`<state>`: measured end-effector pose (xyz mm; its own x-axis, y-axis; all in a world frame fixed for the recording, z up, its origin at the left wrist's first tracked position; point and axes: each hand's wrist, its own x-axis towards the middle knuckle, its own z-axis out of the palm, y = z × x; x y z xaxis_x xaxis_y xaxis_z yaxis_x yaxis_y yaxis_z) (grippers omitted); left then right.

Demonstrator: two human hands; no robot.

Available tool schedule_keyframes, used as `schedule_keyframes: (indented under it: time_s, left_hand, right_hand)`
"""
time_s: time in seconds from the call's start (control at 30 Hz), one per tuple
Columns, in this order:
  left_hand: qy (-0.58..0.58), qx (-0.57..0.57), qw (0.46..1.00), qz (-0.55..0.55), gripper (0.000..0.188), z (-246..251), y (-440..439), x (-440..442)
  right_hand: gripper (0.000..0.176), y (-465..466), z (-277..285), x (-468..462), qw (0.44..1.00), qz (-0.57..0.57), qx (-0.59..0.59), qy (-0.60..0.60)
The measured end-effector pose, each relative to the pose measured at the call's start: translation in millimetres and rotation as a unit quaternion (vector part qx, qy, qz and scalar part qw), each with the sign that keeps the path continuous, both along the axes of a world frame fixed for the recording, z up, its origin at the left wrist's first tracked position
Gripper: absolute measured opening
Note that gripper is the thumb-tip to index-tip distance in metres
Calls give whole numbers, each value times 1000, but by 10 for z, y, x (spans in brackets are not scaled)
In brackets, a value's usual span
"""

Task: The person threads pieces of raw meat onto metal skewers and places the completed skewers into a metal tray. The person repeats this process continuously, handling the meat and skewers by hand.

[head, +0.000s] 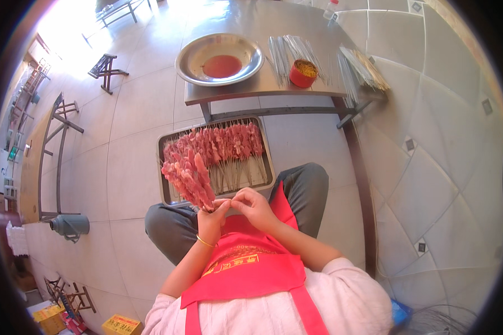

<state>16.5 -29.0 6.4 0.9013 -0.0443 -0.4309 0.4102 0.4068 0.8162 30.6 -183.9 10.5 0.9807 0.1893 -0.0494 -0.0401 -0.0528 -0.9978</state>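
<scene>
My left hand [212,215] is closed around the lower ends of a bunch of raw meat skewers [188,178], whose meat points up and away to the left. My right hand [250,205] meets it at the fingertips, thumb and forefinger pinched together on something too small to make out, perhaps a rubber band. Just beyond both hands, a rectangular metal tray [270,167] holds rows of skewered raw meat [230,142], with their bare stick ends towards me. The bunch in my left hand hides part of the tray's left side.
Past the tray stands a metal table [243,90] bearing a steel basin [182,69] with red liquid, loose metal skewers [293,46] and a red tub [302,79] of small yellowish items. More skewers [362,69] lie at its right end. A grey flask [73,225] lies left on the floor.
</scene>
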Motion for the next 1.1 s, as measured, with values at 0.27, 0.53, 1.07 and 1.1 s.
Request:
schedule_keyframes:
  time_s: [0.27, 0.53, 1.07, 1.1]
  left_hand:
    - [-45, 100, 994, 25, 3, -273, 159, -175]
    - [-13, -74, 997, 12, 7, -249, 291, -228]
    - [-81, -130, 975, 164, 20, 361, 46, 194]
    - [-71, -140, 973, 166, 20, 355, 35, 195]
  right_hand:
    - [13, 157, -19, -148, 970, 92, 199, 107]
    - [18, 233, 197, -207, 941, 161, 286, 86]
    - [15, 382, -191, -258, 988, 115, 25, 97]
    - [14, 408, -188, -278, 994, 86, -15, 71]
